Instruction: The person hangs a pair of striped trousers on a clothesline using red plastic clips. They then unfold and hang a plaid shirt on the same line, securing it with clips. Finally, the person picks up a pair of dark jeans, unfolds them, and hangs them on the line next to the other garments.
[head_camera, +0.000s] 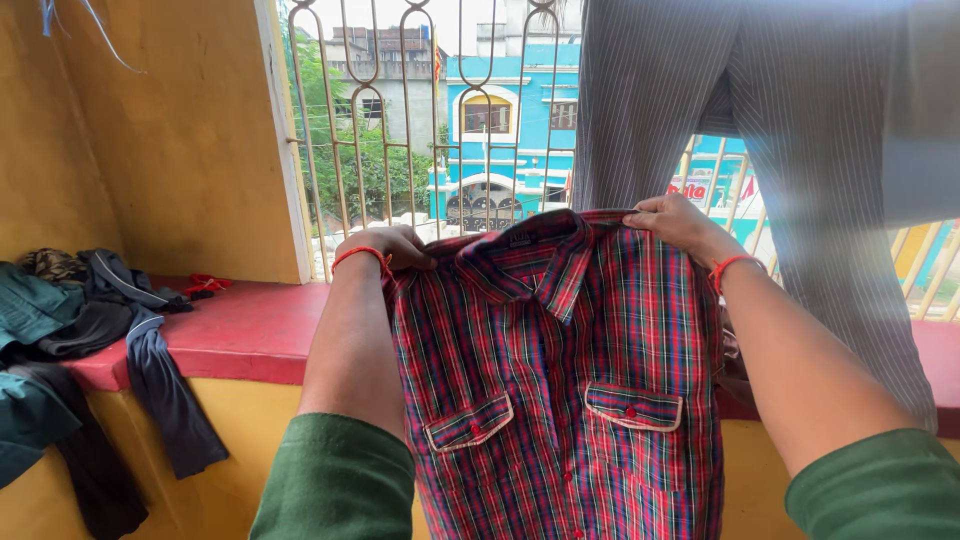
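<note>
Head view shows the plaid shirt (560, 390) hanging lengthwise straight down from both pinching grips, left hand (385, 247) and right hand (678, 222) each closed on a shoulder, before the red ledge (250, 330).

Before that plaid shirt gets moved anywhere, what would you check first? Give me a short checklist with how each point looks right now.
1. Left hand grips one shoulder of the red plaid shirt: ok.
2. Right hand grips the other shoulder: ok.
3. Shirt hangs flat, front facing the person, collar up: ok.
4. Both chest pocket flaps lie closed: ok.
5. Shirt's lower hem is free of snags: cannot tell, it runs out of the picture.
6. Space ahead is free: not ok, grey striped trousers hang close behind the right hand, and a pile of dark clothes covers the left end of the red ledge.
</note>
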